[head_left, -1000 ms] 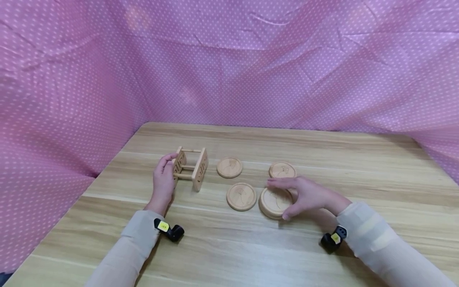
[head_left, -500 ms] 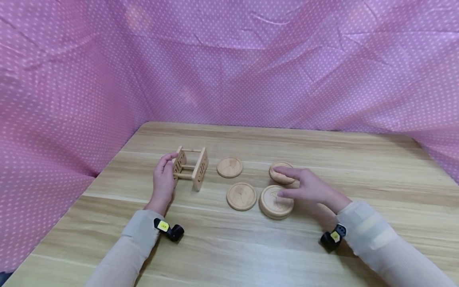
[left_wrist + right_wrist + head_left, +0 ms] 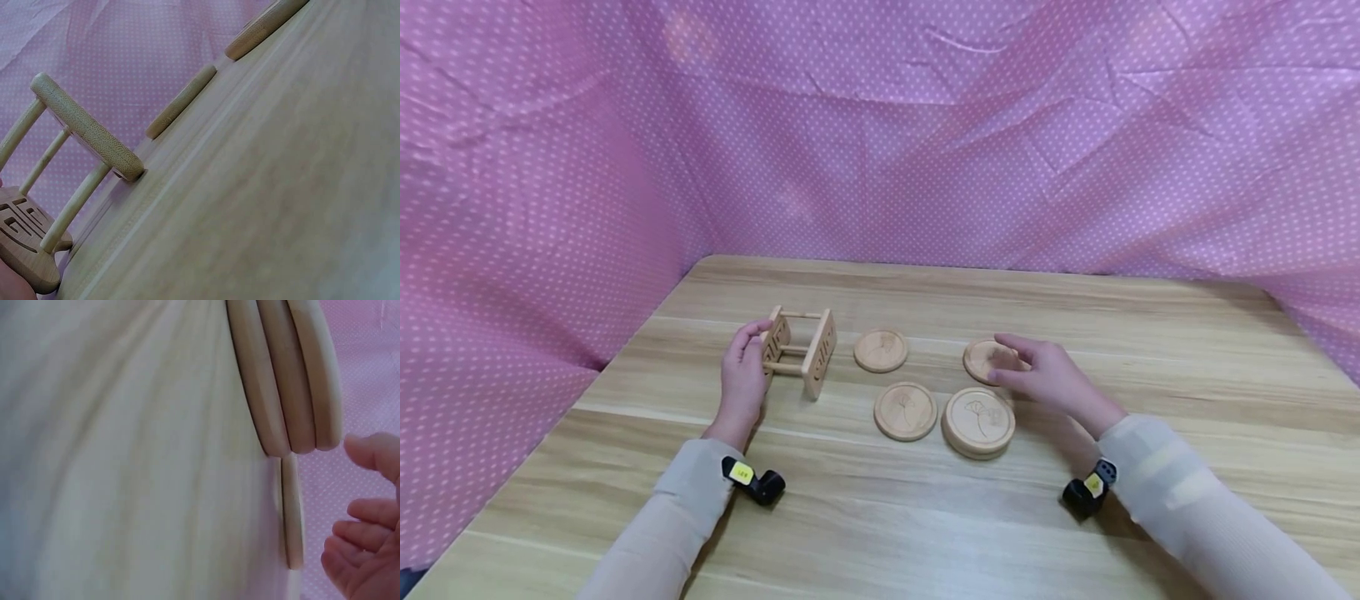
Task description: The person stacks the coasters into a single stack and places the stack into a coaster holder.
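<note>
A small wooden coaster rack (image 3: 797, 350), with cut-out side panels joined by dowels, stands at the left of the table. My left hand (image 3: 743, 382) holds its left panel; the thumb is hidden in the head view. My right hand (image 3: 1051, 379) hovers over the back right round wooden coaster (image 3: 977, 360), thumb and fingers apart and partly covering it. In the right wrist view the hand (image 3: 369, 544) grips nothing. Just in front lies a stack of three coasters (image 3: 978, 419), the top one engraved with a leaf.
Two more single coasters lie flat between rack and stack: one farther back (image 3: 880, 350), one nearer (image 3: 906, 411). The wood-grain table (image 3: 880, 517) ends at a pink dotted curtain (image 3: 880, 167) behind and at the sides.
My right hand has moved from the stack back to the far right coaster, uncovering the stack's top. The left hand and rack have stayed in place.
</note>
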The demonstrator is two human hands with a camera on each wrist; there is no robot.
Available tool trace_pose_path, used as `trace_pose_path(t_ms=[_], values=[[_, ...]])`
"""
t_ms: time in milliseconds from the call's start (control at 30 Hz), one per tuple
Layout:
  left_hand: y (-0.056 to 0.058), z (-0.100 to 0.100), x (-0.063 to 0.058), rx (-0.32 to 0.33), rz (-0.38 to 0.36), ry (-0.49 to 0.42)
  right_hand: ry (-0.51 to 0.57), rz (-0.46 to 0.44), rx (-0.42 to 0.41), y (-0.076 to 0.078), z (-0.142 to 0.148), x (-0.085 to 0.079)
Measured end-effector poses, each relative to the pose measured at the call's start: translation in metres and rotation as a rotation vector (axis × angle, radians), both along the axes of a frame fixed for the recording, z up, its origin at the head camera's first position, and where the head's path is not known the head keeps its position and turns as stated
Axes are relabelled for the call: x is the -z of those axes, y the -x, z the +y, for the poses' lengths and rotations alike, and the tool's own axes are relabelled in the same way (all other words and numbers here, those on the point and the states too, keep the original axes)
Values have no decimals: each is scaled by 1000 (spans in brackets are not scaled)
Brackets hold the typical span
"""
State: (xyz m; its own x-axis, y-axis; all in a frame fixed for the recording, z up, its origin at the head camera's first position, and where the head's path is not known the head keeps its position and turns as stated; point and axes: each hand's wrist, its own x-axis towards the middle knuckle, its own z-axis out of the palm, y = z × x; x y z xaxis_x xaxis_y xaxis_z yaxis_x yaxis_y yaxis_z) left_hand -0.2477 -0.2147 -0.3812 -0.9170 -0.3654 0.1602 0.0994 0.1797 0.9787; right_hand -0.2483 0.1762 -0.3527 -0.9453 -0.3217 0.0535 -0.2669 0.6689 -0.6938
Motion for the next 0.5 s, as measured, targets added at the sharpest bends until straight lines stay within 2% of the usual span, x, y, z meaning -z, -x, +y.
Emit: trace_pose_path(t_ms=[233,500], values=[[0,0,0,5,9,-11,10,-73,59,4,0,5],[0,0,1,7,-2,-14,6,-97,66,10,4,13]])
